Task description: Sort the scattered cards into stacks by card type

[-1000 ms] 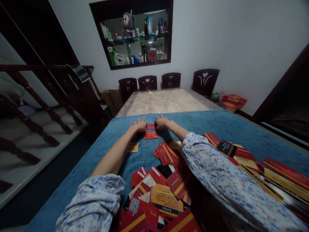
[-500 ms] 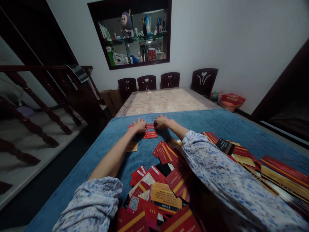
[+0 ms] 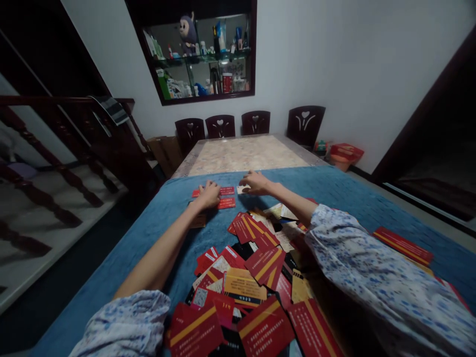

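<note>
Near the far edge of the blue cloth, my left hand (image 3: 208, 194) rests palm down with bent, slightly spread fingers over a row of red cards (image 3: 227, 190). Another red card (image 3: 226, 203) lies just nearer, beside that wrist. To the right, my right hand (image 3: 257, 182) has its thumb and fingers on a small pale card (image 3: 243, 189) at the cloth. A yellowish card (image 3: 198, 221) is partly hidden under my left forearm. Between my forearms spreads a loose heap of red, gold and black cards (image 3: 265, 267).
More cards (image 3: 403, 245) lie beyond my right sleeve. The blue cloth (image 3: 148, 238) covers the near part of the table; its patterned far part (image 3: 245, 153) is bare of cloth. Several dark chairs (image 3: 256, 122) stand at the far end, and a banister (image 3: 67, 99) runs along the left.
My right hand has come away from the red row, and a pale card now shows at its fingers. My left hand stays over the red cards. The view has shifted slightly.
</note>
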Demonstrator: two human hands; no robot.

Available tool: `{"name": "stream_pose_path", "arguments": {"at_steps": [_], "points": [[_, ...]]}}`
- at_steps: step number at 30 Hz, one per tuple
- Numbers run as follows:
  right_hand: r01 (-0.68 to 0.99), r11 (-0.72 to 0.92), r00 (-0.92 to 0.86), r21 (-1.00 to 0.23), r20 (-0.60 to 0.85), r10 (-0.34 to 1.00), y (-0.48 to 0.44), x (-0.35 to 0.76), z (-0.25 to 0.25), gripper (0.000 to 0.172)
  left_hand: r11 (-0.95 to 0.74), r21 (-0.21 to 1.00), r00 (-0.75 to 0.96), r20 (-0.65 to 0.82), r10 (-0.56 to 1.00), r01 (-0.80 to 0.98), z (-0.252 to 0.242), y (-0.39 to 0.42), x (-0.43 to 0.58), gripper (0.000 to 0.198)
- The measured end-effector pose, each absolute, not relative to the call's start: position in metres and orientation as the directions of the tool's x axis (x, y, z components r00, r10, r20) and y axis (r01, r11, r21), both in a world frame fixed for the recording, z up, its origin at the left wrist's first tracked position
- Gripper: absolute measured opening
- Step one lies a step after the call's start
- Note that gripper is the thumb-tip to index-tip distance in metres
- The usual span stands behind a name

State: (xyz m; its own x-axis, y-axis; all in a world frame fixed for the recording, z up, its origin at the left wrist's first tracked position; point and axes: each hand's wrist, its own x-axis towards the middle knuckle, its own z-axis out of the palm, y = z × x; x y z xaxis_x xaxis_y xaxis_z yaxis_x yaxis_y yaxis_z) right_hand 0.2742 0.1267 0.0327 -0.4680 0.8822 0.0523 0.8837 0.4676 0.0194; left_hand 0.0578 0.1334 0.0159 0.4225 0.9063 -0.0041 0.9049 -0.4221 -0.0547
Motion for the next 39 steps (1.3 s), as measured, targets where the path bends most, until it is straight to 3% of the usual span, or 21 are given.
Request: {"name": "stream_pose_path", "arguments": {"at_steps": [15,23,32,39], "points": [[0.850,0.525,-0.507,-0.042,0.209,0.837,0.042,0.312,0.028,0.028,-0.508,0.024,0.502,0.115,0.857,0.861,0.011,0.076,0.062,0.048],[0.861,0.508,-0.490,-0.028,0.227,0.842,-0.004,0.353,0.016,0.025,-0.603,0.056,0.594,0.120,0.795,0.796,0.019,0.037,0.090,0.045],[0.891,0.450,-0.426,-0.061,0.232,0.875,-0.044,0.382,0.005,0.026,-0.818,0.128,0.806,0.143,0.574,0.560,0.010,-0.004,0.140,0.036],[0.846,0.523,-0.495,-0.107,0.209,0.843,-0.043,0.384,-0.006,0.026,-0.874,0.164,0.870,0.119,0.478,0.458,0.009,-0.018,0.160,0.020]]}}
